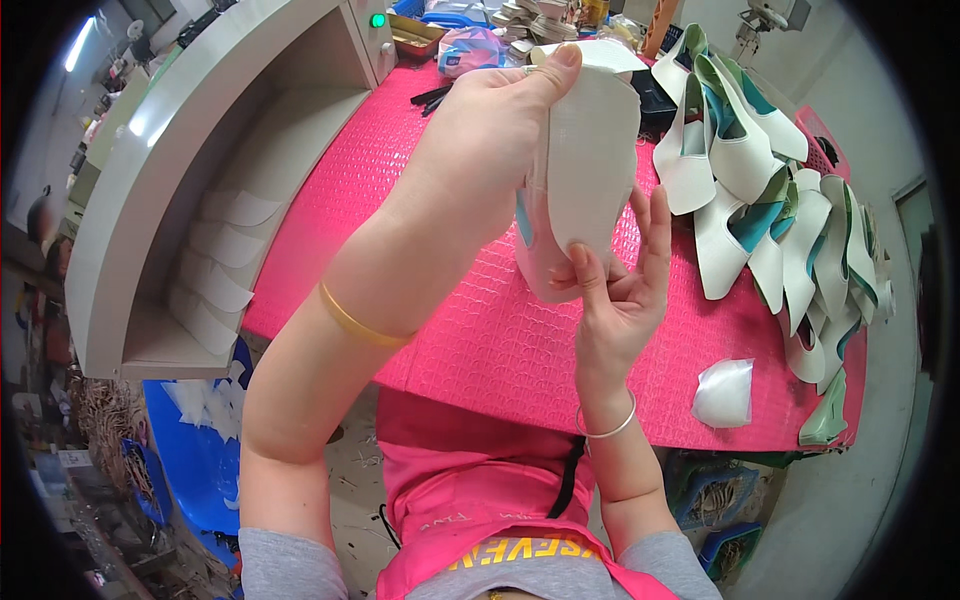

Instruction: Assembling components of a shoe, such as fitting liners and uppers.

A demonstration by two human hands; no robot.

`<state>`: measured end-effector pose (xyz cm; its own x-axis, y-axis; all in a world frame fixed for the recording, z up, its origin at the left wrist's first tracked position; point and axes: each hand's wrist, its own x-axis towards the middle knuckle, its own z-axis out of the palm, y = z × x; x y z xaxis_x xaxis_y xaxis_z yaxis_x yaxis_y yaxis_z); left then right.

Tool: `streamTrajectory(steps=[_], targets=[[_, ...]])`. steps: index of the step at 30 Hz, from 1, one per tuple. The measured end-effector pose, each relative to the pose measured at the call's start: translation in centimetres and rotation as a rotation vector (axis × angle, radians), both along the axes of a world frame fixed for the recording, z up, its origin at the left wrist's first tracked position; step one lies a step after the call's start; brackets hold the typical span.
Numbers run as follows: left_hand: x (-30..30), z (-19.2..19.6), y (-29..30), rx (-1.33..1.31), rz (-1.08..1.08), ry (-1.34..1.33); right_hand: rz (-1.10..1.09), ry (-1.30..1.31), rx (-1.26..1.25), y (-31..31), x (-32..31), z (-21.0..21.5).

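Left hand (490,130) holds a white shoe upper (580,170) up above the pink tabletop (480,340), thumb & fingers clamped on its top edge. Right hand (620,290) pinches the lower edge, fingers (590,270) closed on it. Piece looks light, thin, floppy, prob. creases easily, so best gripped at edges w/ both hands. Pile of white-teal uppers (760,200) lies right

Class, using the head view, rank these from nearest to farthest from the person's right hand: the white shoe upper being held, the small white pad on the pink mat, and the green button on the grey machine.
1. White shoe upper: touching the right hand, just above it.
2. Small white pad: lower right on the pink mat.
3. Green button: far upper left, on the grey machine.
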<state>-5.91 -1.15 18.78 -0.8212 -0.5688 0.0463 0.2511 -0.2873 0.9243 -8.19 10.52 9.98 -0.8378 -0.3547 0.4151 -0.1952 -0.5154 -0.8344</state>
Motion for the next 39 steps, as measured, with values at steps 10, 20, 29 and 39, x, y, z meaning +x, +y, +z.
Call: streamTrajectory(steps=[10,20,29,39], targets=[[-0.4,-1.6,-0.8,-0.364,0.034,0.128,-0.057,0.297,0.637,1.6,-5.6,-1.2],[2.4,-15.6,0.4,-0.896,0.008,0.077,0.443,0.125,-0.083,5.2,-2.6,-1.6],[4.2,-15.7,1.0,-0.835,-0.152,0.088,0.168,-0.047,0.341,-0.7,-9.1,-0.4],[8.1,-17.3,0.8,-0.06,-0.326,-0.175,0.2,-0.086,0.453,-0.4,-5.5,-3.3]])
